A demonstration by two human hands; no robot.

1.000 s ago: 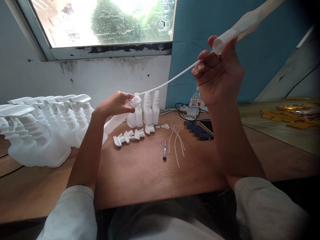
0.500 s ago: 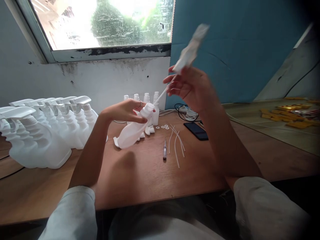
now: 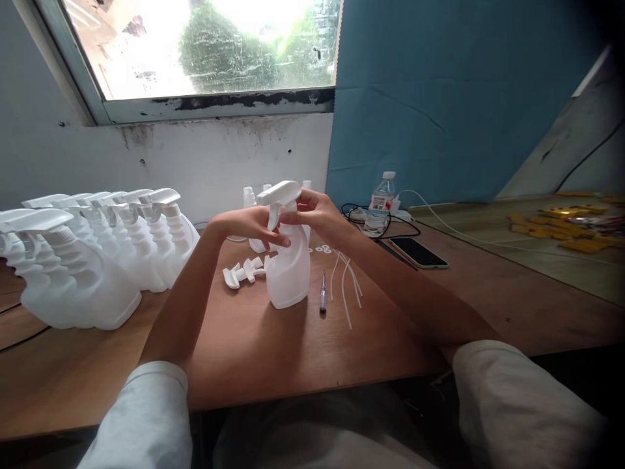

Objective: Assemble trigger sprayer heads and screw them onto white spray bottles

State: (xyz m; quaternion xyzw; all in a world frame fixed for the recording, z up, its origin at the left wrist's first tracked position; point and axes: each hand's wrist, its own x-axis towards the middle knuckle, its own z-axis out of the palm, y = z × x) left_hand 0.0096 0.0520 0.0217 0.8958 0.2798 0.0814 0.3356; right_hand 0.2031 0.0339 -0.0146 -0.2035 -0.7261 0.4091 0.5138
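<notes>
A translucent white spray bottle [image 3: 289,273] stands nearly upright above the wooden table in front of me. My left hand [image 3: 249,225] is wrapped round its neck, thumb across the near side. On the bottle's mouth sits a white trigger sprayer head [image 3: 280,194], its lever pointing left. My right hand [image 3: 315,212] grips the collar of that head from the right, fingers partly hidden behind it. The dip tube is out of sight. Loose white trigger heads [image 3: 244,270] lie left of the bottle, and more bottles [image 3: 249,195] stand behind my hands.
Several bottles with sprayer heads [image 3: 97,260] stand in rows at left. Right of my bottle lie a screwdriver [image 3: 323,296], thin white tubes [image 3: 344,286] and small white rings [image 3: 323,249]. Farther right are a phone [image 3: 420,252], a water bottle [image 3: 378,205] and cables [image 3: 354,212].
My right hand has come down and left with the sprayer head, which now sits on the bottle's mouth with its tube inside. The bottle has swung from tilted to upright.
</notes>
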